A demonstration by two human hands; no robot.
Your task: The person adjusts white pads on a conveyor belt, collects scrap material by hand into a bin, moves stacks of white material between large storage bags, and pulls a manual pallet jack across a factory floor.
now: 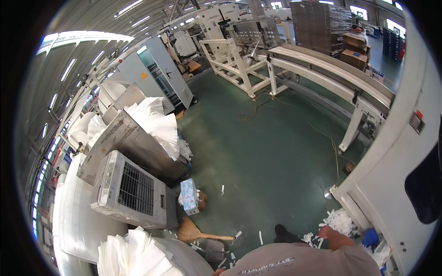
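My right hand (325, 231) hangs low at my right side, beside a heap of white paper scraps (340, 221) at the foot of a white machine (386, 184). Its fingers are too small and unclear to show whether they hold anything. Of my left arm only a sliver of skin (218, 272) shows at the lower edge; the hand's fingers are hidden. On the floor ahead of me lie a straw broom (189, 230) and a grey dustpan (215, 251), with loose white strips around them. A blue patterned pack (189, 197) stands beyond the broom.
To the left are an air cooler (136, 188), a metal bin (147, 154) of white sheets (159, 126), and a large wrapped roll (76, 216). A conveyor (322, 73) runs along the far right; cables (251, 112) lie on the green floor (258, 170). An electrical cabinet (177, 87) stands with its door ajar.
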